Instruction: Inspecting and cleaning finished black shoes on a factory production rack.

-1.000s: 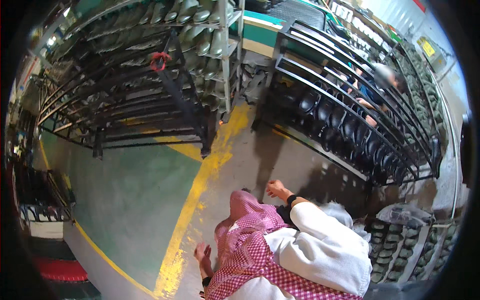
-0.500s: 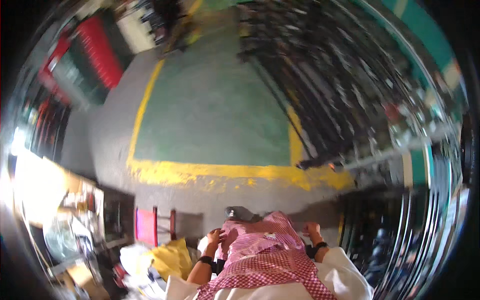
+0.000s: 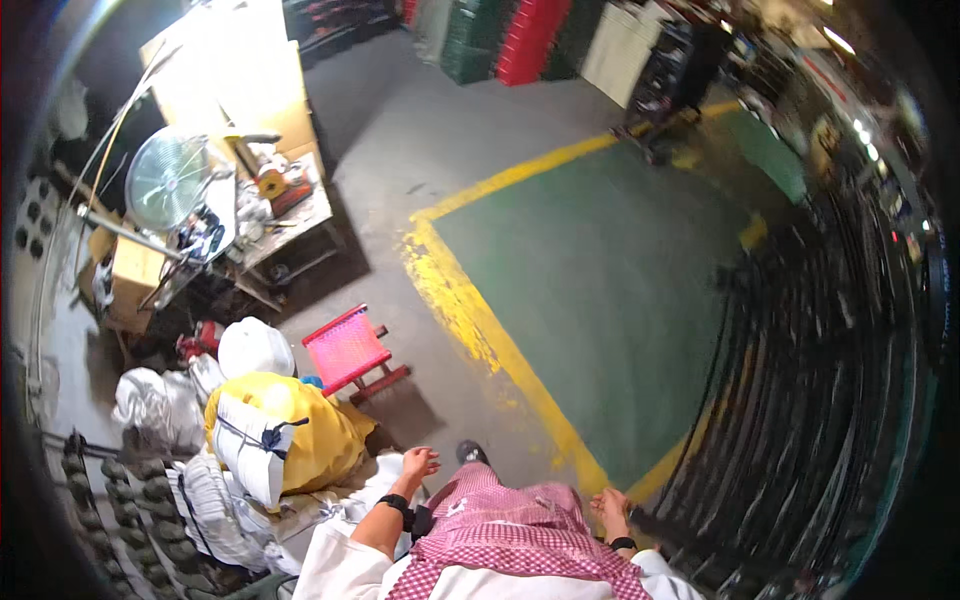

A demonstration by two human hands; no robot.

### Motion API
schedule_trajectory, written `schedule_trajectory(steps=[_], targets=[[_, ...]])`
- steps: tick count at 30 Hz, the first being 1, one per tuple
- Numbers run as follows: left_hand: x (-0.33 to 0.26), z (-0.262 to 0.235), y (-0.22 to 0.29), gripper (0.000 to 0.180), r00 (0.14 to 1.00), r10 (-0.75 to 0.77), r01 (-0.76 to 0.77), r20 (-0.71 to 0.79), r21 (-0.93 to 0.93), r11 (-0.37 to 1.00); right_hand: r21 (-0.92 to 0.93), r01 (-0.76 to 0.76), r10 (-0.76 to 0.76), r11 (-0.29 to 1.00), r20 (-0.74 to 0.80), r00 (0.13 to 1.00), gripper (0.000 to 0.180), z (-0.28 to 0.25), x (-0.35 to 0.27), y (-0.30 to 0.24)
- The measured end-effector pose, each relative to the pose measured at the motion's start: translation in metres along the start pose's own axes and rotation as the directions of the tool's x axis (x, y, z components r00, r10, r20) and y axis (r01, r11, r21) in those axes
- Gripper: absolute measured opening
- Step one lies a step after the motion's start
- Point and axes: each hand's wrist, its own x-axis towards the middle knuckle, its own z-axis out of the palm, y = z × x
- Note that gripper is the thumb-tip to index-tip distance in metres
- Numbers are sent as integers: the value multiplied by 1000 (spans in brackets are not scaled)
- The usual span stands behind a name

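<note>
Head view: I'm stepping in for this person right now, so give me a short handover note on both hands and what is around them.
Left hand: open, fingers spread, holding nothing, above the floor near the yellow sack.
Right hand: low by the yellow floor line, beside the dark racks; no object seen in it.
Red stool stands ahead of the left hand, untouched.
Done: nothing picked up. Left: everything.

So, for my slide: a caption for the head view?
Both empty hands, left hand and right hand, hang near a small red slatted stool.
</note>
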Motion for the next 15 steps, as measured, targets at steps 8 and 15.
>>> schedule_trajectory(steps=[8,15], targets=[[63,-44,19,21,975,-112,87,-192,-133,987,-190,366,-324,911,222,920,29,100,76,-115],[102,1,99,22,986,-158,142,-49,-242,960,-714,669,-576,206,464,673,17,47,190,-133]])
